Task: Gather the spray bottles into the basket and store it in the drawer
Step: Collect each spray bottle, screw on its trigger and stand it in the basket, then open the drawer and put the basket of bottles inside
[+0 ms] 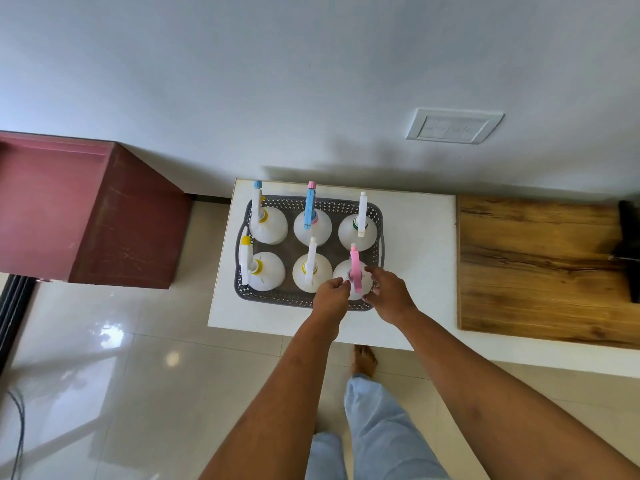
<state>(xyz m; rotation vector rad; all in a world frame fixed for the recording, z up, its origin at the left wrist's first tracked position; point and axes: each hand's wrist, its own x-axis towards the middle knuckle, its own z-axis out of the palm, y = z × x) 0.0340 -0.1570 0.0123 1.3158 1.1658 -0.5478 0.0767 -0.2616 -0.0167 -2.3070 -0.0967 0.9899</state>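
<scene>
2 hands [360, 299] on 1 of 6 bottles [354, 271]

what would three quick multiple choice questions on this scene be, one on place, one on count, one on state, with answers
1. Where does the basket sit?
A. on the white table
B. on the tiled floor
C. on the wooden board

2. How many spray bottles stand in the basket?
A. four
B. six
C. eight

3. What are the two hands doing?
A. lifting the basket by its handles
B. resting flat on the table
C. closing on the pink-topped bottle

Answers:
1. A, the grey basket rests on the white table, left of the wooden board.
2. B, two rows of three bottles fill it.
3. C, the left hand and right hand both touch the pink-topped bottle at the near right corner; how firmly they grip cannot be told.
</scene>
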